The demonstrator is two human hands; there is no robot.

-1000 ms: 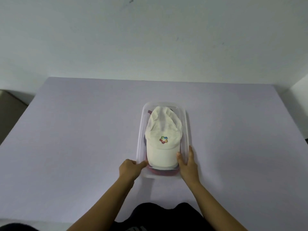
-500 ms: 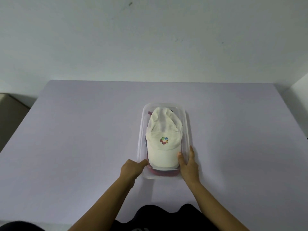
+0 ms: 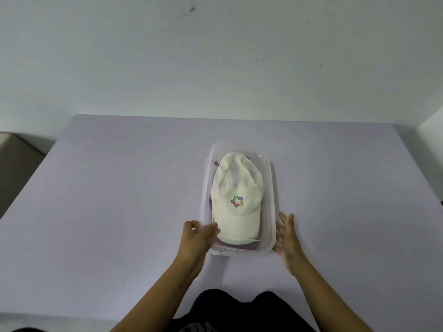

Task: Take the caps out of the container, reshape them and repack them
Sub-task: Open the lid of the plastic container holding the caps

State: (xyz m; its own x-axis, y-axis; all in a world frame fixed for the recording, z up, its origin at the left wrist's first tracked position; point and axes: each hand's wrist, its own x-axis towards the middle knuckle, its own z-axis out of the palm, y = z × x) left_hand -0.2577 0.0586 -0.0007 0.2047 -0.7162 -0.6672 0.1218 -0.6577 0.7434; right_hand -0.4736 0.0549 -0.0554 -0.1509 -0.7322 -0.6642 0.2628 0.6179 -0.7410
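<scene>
Left hand [image 3: 195,238] grips container [image 3: 269,188]; right hand [image 3: 286,238] beside.

White cap [image 3: 236,195] in clear container [image 3: 273,192], left hand [image 3: 195,238] on rim, right hand [image 3: 287,240] alongside

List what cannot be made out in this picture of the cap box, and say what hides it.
1. Head view: how many caps lie under the white cap; it covers them, only a dark red edge shows.
2. Head view: whether the left hand pinches the wall of the container or the cap's brim; blur smears the grip.
3. Head view: whether the open right hand touches the container; motion blur.
</scene>
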